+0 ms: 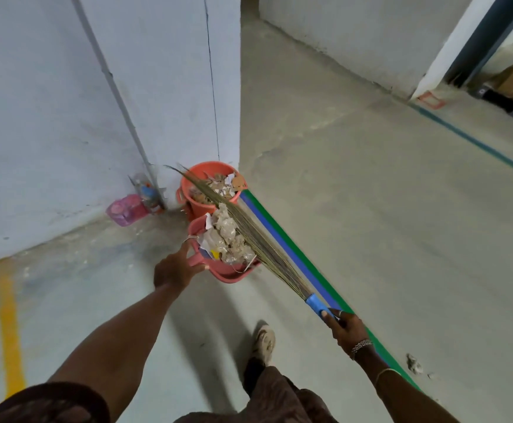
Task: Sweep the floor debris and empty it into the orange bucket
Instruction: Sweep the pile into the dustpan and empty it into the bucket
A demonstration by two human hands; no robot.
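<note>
Item one, left hand (174, 271): I am gripping the handle of the pink dustpan (229, 276), fingers curled round it, and carrying it clear of the floor. Item two, load: the pan is holding a heap of crumpled paper and plastic debris (229, 242), piled above its rim. Item three, right hand (348, 329): I am holding the blue handle (317, 305) of the grass broom (249, 236), fingers wrapped round it. The broom's long axis is running from my right hand forward and to the left, its bristles lying across the pan's load and its tips reaching over the orange bucket (198, 209). Item four, bucket: it is standing on the floor at the wall corner, straight ahead of the pan and just beyond its far edge, already part filled with scraps. The left hand is the nearer of the two to it. I am judging that the tipping turns on this line: pan mouth forward over the bucket rim. Item five, leftovers: a small clump of rubble (414, 363) is lying beside the green floor stripe (310, 264), behind my right hand.
</note>
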